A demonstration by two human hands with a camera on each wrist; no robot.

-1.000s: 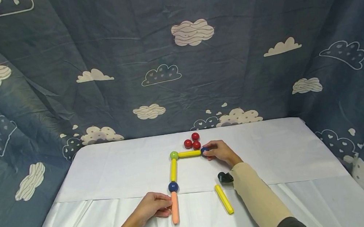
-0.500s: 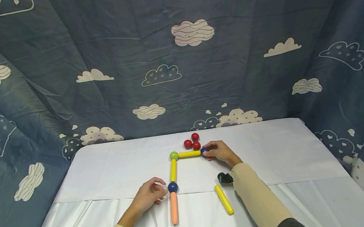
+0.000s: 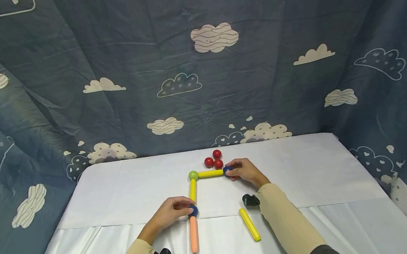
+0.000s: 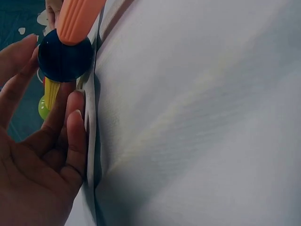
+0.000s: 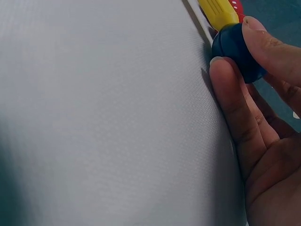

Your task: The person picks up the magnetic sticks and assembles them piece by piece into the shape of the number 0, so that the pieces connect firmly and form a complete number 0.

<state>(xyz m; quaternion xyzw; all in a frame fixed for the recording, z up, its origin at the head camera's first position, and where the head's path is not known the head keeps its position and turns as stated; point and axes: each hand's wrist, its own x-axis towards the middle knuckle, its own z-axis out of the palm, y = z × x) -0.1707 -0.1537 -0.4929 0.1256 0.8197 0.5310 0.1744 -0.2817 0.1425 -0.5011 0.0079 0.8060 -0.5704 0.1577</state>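
My left hand (image 3: 168, 215) has its thumb and fingers about a dark blue ball (image 4: 65, 57), pinching it. An orange stick (image 3: 193, 235) joins that ball on the near side. From its far side a yellow stick (image 3: 193, 191) runs to a light green ball (image 3: 193, 176). A second yellow stick (image 3: 210, 173) lies crosswise from the green ball to another dark blue ball (image 5: 235, 49). Around this one curl the thumb and fingers of my right hand (image 3: 246, 172). Part of each blue ball is hidden behind fingers in the head view.
Several red balls (image 3: 217, 154) sit close behind the crosswise yellow stick. A loose yellow stick (image 3: 249, 224) lies slanted near my right forearm. All rest on a white cloth (image 3: 322, 173), with a dark cloud-patterned curtain (image 3: 259, 93) behind.
My left hand has let go of the orange stick and moved away from me to the near blue ball, which it now holds. My right hand stays at its blue ball.
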